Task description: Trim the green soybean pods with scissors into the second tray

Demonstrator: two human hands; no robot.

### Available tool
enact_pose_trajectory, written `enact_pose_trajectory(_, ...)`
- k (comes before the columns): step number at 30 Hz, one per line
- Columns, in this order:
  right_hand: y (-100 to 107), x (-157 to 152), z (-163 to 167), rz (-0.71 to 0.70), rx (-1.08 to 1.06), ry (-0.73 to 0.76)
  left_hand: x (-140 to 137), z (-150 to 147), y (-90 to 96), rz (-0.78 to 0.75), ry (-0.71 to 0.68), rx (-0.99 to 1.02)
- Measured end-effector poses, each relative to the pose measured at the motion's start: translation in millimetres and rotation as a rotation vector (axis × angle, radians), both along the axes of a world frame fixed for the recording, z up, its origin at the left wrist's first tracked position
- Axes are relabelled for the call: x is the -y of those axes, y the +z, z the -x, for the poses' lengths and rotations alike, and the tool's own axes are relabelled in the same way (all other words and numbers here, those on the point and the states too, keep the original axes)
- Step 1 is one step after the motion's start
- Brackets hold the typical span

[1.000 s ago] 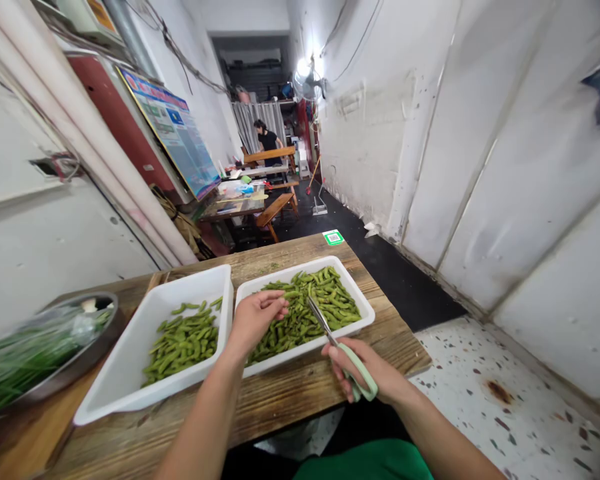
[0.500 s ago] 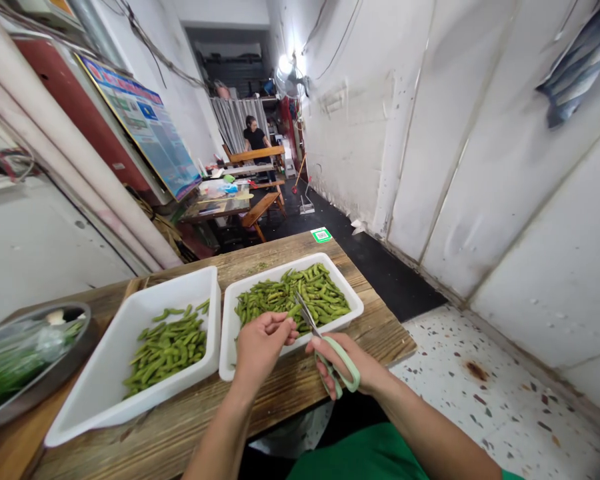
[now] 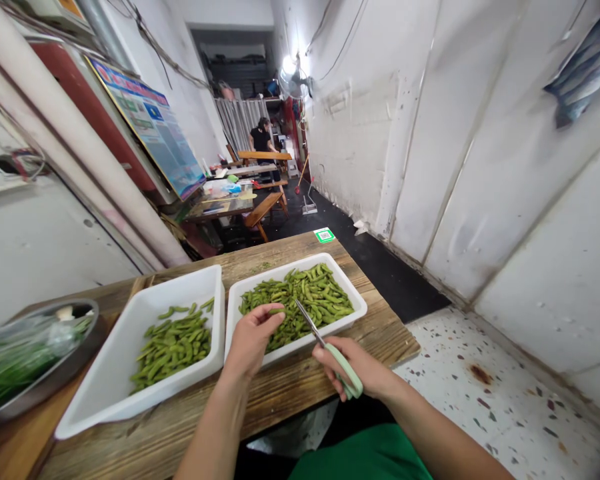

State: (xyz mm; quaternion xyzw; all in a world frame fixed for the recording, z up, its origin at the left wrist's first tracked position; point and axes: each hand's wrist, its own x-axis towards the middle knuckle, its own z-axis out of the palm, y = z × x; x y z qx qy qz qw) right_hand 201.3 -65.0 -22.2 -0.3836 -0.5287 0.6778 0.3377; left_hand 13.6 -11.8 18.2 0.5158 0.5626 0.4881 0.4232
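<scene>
Since the earlier frame: slid apart a little, left hand [image 3: 250, 340] now reaching further over the right tray [image 3: 356, 303], scissors [image 3: 325, 347] drawn back towards lower centre with blades closed.

Lowest in the frame, green cloth, cut off by the bottom edge. Just above, right hand [image 3: 360, 370] clenched round the pale green scissor handles, blade tips pointing up-left over the tray's near rim. Left of that, left hand pinching one green pod [image 3: 276, 311] between fingertips, above the heap of pods [image 3: 305, 300] filling that tray. Pod just left of the blade tips, not touching them. Cut ends too small to make out.

Left of centre, a second white tray [image 3: 130, 373] with a smaller pile of pods [image 3: 173, 340], touching the first tray's side. At the left edge, a metal bowl [image 3: 40, 380] of greens under clear film, partly cut off and blurred.

Underneath all, a rough wooden table [image 3: 290, 393]. Beyond, speckled floor at right, dark floor further back, white walls, a poster [image 3: 150, 127] upper left, benches and another person [image 3: 261, 137] far down the narrow room, small and indistinct.
</scene>
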Motion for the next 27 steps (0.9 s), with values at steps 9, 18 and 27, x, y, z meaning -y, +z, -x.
enact_pose_trajectory(9, 5.9, 3.6, 3.7, -0.032, 0.023, -0.003, 1.3, 0.2, -0.9, 0.03, -0.069, 0.126)
enact_pose_trajectory(18, 6.8, 2.7, 2.6, -0.124, 0.12, -0.025, 4.6, 2.1, -2.8, 0.055, -0.108, 0.053)
enact_pose_trajectory(27, 15.2, 2.9, -7.7, -0.324, 0.246, -0.001, 11.8, 5.2, 3.4, 0.04, -0.317, -0.153)
